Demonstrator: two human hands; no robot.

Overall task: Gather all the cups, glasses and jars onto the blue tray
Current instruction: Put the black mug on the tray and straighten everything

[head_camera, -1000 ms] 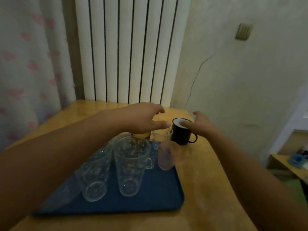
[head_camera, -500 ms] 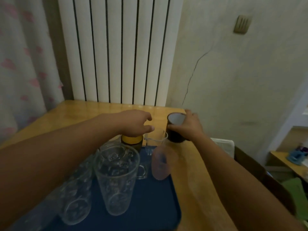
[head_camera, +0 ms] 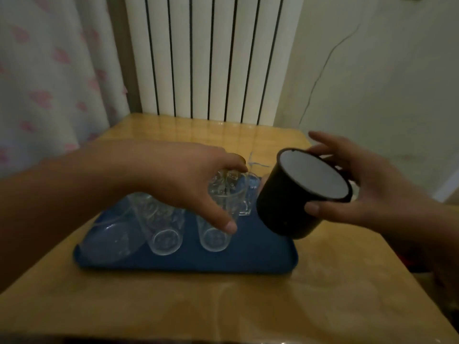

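Note:
The blue tray (head_camera: 223, 265) lies on the wooden table (head_camera: 223, 309). Several clear glasses stand on it: a wide one (head_camera: 109, 234) at the left, a tall one (head_camera: 164, 240) in the middle, and a glass mug (head_camera: 215, 238) to its right. My left hand (head_camera: 191, 180) reaches over the mug, thumb down its near side and fingers at its far rim. A smaller clear glass (head_camera: 248, 194) stands behind. My right hand (head_camera: 370, 194) holds a black mug (head_camera: 290, 207) with a white inside, tilted in the air over the tray's right edge.
A white radiator (head_camera: 211, 58) stands behind the table's far edge. A curtain with a pink pattern (head_camera: 49, 70) hangs on the left. On the right is a cracked wall (head_camera: 372, 83). The table's near half is bare wood.
My right hand has lifted the black mug off the table and brought it toward the tray, tilted. My left hand has dropped from the yellow-lidded jar onto the glass mug. The view has pulled back.

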